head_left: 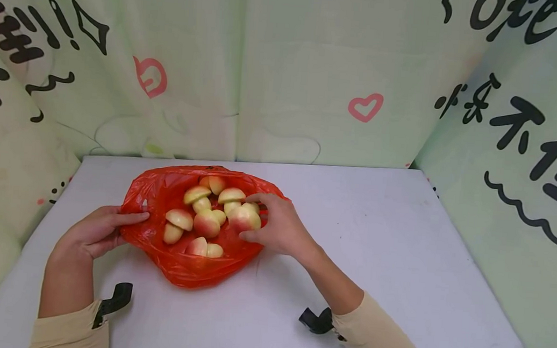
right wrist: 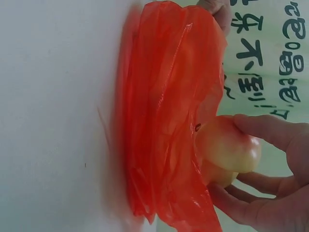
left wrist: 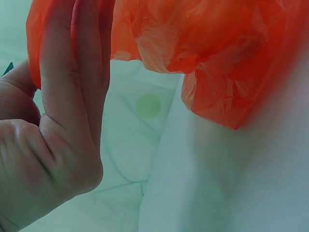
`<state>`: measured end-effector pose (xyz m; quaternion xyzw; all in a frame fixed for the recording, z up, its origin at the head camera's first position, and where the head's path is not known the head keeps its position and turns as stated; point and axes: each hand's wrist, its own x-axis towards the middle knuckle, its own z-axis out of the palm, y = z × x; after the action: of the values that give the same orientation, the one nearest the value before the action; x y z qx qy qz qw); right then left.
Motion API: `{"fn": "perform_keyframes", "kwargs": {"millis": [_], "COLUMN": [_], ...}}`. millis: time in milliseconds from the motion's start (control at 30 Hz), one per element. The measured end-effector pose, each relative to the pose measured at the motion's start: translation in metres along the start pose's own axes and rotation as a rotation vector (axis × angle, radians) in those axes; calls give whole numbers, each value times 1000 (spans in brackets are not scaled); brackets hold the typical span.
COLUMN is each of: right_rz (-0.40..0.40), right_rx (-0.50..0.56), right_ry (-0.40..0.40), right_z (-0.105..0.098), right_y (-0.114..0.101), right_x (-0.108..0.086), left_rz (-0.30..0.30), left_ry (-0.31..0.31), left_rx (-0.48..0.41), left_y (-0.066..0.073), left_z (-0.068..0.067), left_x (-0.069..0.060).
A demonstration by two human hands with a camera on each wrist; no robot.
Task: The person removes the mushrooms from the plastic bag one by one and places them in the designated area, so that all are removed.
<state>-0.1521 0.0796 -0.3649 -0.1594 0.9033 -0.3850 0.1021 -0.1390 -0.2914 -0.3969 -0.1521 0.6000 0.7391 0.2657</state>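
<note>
A red plastic bag (head_left: 189, 275) lies spread wide on the table with several mushroom-shaped pieces inside, pale yellow with pinkish-red caps. At the bag's left rim, my left hand (head_left: 97, 232) pinches the plastic between thumb and fingers; the left wrist view shows the fingers (left wrist: 63, 92) against the bag (left wrist: 231, 72). My right hand (head_left: 280, 225), at the bag's right side, grips one mushroom (head_left: 244, 218) by its rounded cap. In the right wrist view, thumb and fingers lie around this mushroom (right wrist: 229, 145) at the bag's edge. Other mushrooms (head_left: 180, 219) sit in the bag left of it.
The white table (head_left: 375, 245) extends to the right and in front of the bag. Pale green curtains (head_left: 296, 62) with black writing and pink hearts stand behind and at both sides. Black wrist straps (head_left: 316, 321) sit at both sleeve cuffs.
</note>
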Motion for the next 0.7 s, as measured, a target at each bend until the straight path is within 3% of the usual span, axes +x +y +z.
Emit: {"fn": "perform_keyframes", "kwargs": {"millis": [700], "right_rz": [18], "right_rx": [30], "right_ry": [66], "right_z": [-23], "right_y": [11], "right_x": [-6], "left_rz": [7], "left_ry": [0], "left_rx": [13], "left_y": [1], "left_z": [1], "left_x": [-2]}}
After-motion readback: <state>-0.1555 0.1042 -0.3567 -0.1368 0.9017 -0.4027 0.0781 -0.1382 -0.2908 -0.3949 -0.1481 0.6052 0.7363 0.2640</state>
